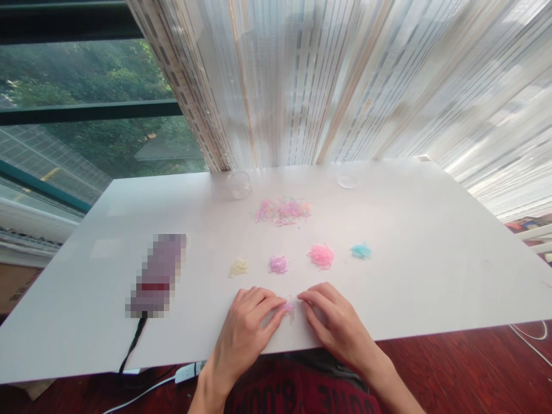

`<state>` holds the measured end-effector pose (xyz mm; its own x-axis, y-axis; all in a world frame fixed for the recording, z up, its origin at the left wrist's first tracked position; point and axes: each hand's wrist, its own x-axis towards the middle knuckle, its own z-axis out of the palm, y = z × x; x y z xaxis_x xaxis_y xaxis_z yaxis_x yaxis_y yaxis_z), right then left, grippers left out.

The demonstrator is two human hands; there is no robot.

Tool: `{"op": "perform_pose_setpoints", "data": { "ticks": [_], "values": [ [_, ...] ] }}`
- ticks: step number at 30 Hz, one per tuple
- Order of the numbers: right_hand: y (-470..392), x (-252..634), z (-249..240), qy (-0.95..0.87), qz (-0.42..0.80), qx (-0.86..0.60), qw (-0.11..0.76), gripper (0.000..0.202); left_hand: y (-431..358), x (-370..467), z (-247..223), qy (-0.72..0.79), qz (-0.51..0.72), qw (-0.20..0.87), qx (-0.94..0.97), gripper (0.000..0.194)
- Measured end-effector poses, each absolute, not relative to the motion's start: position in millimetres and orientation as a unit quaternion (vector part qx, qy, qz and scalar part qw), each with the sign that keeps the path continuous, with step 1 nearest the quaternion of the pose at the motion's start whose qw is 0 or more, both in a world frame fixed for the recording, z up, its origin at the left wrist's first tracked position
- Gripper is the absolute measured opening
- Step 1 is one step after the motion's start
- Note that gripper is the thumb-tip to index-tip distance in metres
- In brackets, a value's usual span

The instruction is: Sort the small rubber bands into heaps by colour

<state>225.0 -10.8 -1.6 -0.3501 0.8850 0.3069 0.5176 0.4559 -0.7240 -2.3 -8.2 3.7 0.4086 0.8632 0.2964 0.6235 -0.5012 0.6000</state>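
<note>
Near the front edge of the white table (414,241), my left hand (250,319) pinches a few thin purple and pale strands (288,309) between thumb and fingertips. Just right of those strands is my right hand (330,316), its thumb and index finger apart with nothing visible between them. Beyond my hands lie four small piles of strands in a row: pale yellow (238,268), purple (278,264), pink (321,256) and light blue (361,250). Farther back sits a larger mixed-colour pile (283,211).
A clear plastic cup (240,185) stands at the back, with a clear round lid (347,181) to its right. On the left lies a blurred purple object (158,273) with a black strap (134,344). A curtain (293,80) hangs behind the table.
</note>
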Motion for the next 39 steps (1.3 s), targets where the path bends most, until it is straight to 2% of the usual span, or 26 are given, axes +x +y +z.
{"op": "perform_pose_setpoints", "data": {
  "ticks": [10, 22, 39],
  "values": [
    [-7, 223, 1, -0.812, 0.267, -0.425, 0.297, 0.027, -6, -3, 7, 0.458, 0.309, 0.205, 0.808, 0.014],
    [-8, 226, -4, -0.776, 0.285, -0.420, 0.374, 0.021, -9, -1, 13, 0.459, 0.346, 0.253, 0.778, 0.011],
    [-9, 226, -4, -0.763, 0.289, -0.416, 0.402, 0.015, -10, 5, 9, 0.461, 0.350, 0.271, 0.769, 0.014]
  ]
}}
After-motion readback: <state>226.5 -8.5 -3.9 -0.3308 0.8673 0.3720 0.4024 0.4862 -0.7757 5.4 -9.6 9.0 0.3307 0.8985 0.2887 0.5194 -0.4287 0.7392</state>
